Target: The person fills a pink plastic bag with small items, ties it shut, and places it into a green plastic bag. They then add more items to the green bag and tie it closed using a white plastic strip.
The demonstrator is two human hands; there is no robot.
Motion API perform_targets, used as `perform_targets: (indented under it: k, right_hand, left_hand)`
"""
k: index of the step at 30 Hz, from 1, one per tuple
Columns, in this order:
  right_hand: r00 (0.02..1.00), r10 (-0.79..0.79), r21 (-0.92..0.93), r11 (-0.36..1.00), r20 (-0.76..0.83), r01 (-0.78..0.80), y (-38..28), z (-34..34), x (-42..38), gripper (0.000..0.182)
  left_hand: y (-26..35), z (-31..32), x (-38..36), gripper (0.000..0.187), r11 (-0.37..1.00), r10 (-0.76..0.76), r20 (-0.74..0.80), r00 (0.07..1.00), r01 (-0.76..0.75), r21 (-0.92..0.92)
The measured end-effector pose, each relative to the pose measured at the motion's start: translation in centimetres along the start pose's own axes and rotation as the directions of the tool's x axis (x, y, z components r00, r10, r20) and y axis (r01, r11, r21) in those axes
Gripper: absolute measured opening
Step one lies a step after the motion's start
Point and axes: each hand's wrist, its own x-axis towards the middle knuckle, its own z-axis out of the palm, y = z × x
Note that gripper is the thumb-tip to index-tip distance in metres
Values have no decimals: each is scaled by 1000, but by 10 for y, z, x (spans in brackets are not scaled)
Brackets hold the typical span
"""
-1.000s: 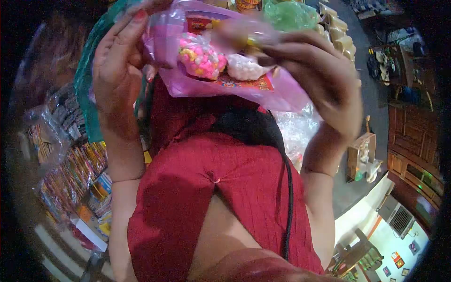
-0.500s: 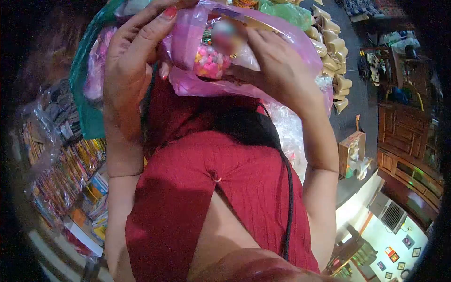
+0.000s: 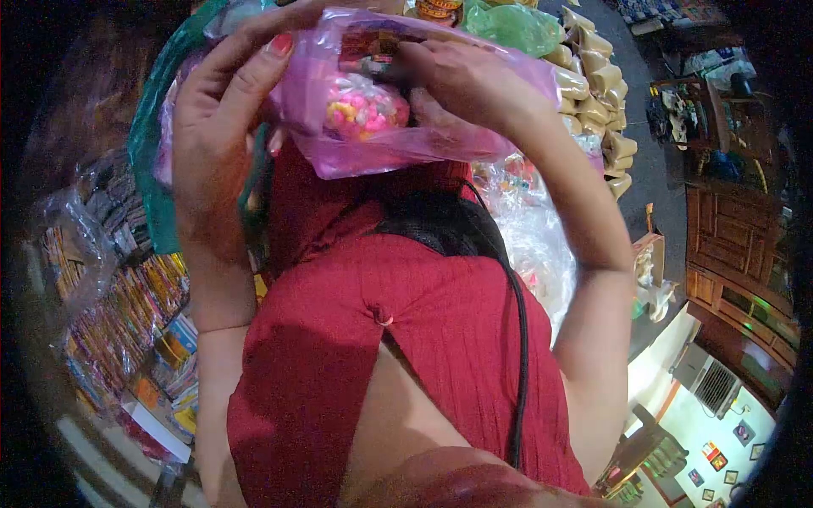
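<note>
A translucent pink plastic bag [image 3: 309,85] is spread across my lap at the top of the view. My left hand [image 3: 216,102], with red nail polish, is closed on the left side of this bag. Inside its mouth lies a clear packet of small pink, white and yellow pieces [image 3: 364,114]. My right hand [image 3: 474,80] reaches into the bag from the right, just above the packet. Its fingertips are blurred and partly hidden, so what they touch cannot be made out.
A green plastic bag [image 3: 152,199] lies at the left, above rows of colourful packets [image 3: 127,296]. Several tan filled pouches [image 3: 605,93] stand at upper right beside a light green bag [image 3: 512,30]. Clear plastic packaging [image 3: 529,241] lies by my right arm. A small box [image 3: 650,258] is farther right.
My right hand has moved left and up, deeper into the pink bag. The bag and my left hand have shifted slightly left, and more of the packet shows.
</note>
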Motion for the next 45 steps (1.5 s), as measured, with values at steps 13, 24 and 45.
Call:
perform_targets:
  k: [13,24,45]
  right_hand:
    - [999,17,-522,853,38,5,-53,-127,-94,25]
    - [994,100,367,927,-42,-78,-42,-121,-100,30]
    - [790,567,933,359,-235,20,-26,-71,-101,6]
  left_hand:
    - [-1,-61,1,20,493,150,71,986,-137,859]
    - [-18,-51,3,23,961,190,143,971,-154,-230]
    - [-52,-10,4,65,927,-14,414,910,167,-336]
